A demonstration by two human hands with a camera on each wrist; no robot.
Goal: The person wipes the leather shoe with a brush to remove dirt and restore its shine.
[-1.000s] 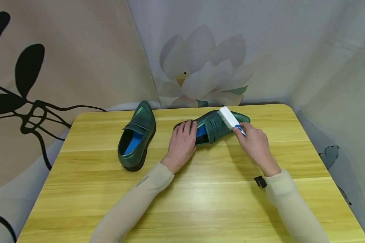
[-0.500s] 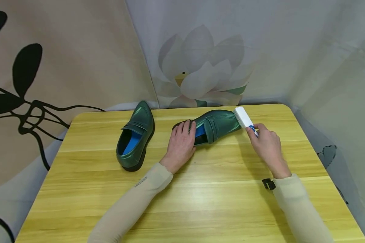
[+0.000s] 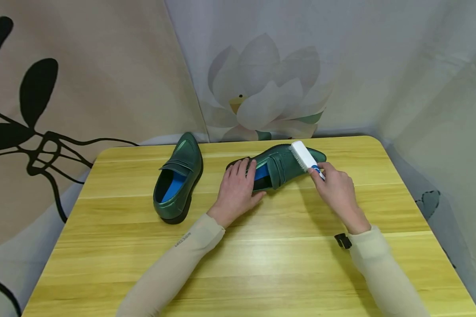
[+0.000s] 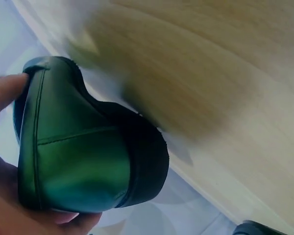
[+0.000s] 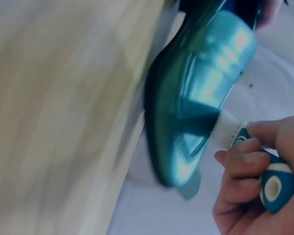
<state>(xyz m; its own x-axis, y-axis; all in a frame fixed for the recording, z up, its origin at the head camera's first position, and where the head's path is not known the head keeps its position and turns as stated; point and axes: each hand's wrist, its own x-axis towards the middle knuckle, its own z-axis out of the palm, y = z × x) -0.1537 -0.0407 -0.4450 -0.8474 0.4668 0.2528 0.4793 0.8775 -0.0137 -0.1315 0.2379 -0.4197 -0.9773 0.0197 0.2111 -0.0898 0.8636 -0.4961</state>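
Observation:
A shiny green loafer (image 3: 287, 163) with a blue insole lies on the table, its toe pointing right. My left hand (image 3: 236, 191) grips its heel end; the left wrist view shows the thumb at the opening's edge and fingers round the far side of the heel (image 4: 83, 166). My right hand (image 3: 335, 187) holds a white brush (image 3: 301, 154) with a blue-and-white handle (image 5: 277, 188). The bristles (image 5: 225, 129) meet the loafer's upper, between the strap and the toe. A matching green loafer (image 3: 188, 156) stands to the left, toe away from me, untouched.
The pale wooden table (image 3: 238, 268) has its back edge just behind both shoes. A patterned curtain (image 3: 277, 79) with a flower print hangs behind it, and the cloth continues along both sides.
The brush went right to the loafer's toe, then came back left to the upper near the strap. My left thumb has spread outward. Both loafers stay in place.

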